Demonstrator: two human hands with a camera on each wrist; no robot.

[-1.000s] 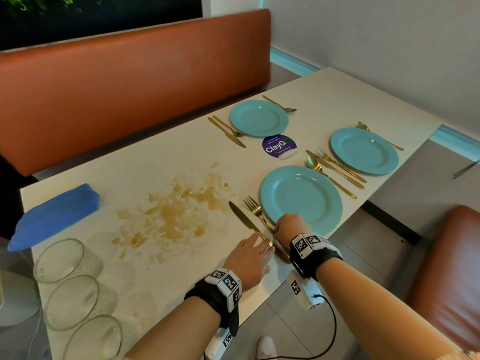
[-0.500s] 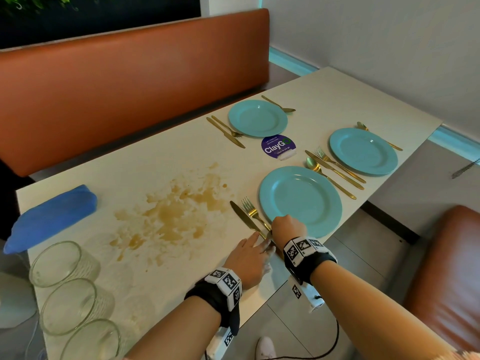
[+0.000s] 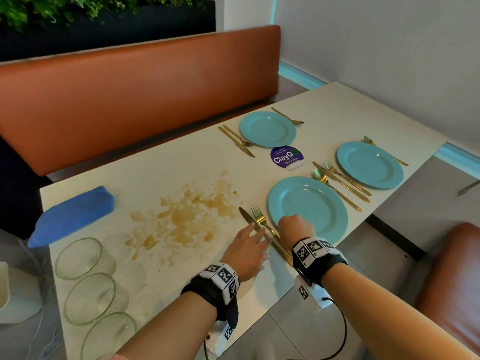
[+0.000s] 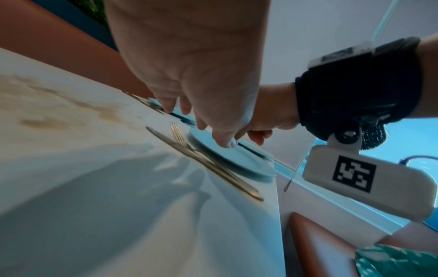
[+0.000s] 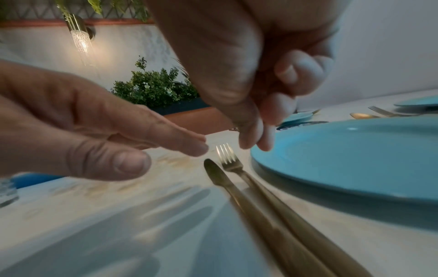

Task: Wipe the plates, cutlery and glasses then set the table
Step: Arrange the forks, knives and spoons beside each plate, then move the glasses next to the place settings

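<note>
A gold knife (image 3: 245, 215) and gold fork (image 3: 258, 214) lie side by side just left of the nearest teal plate (image 3: 311, 203). My left hand (image 3: 246, 245) hovers over their handles with straight fingers and holds nothing. My right hand (image 3: 293, 227) is curled above the fork handle at the plate's rim. In the right wrist view its fingers (image 5: 251, 138) point down, empty, above the fork (image 5: 228, 157) and knife (image 5: 218, 176). Three glasses (image 3: 83, 258) stand at the table's left end. A folded blue cloth (image 3: 72, 214) lies behind them.
A brown spill (image 3: 187, 219) covers the middle of the table. Two more teal plates (image 3: 267, 128) (image 3: 370, 165) with gold cutlery sit further along, a purple sticker (image 3: 285, 157) between them. An orange bench (image 3: 130, 100) runs behind; an orange chair (image 3: 452, 276) stands at the right.
Both hands were down on the knife and fork handles; now they are lifted slightly off them. The knife and fork lie close together beside the plate.
</note>
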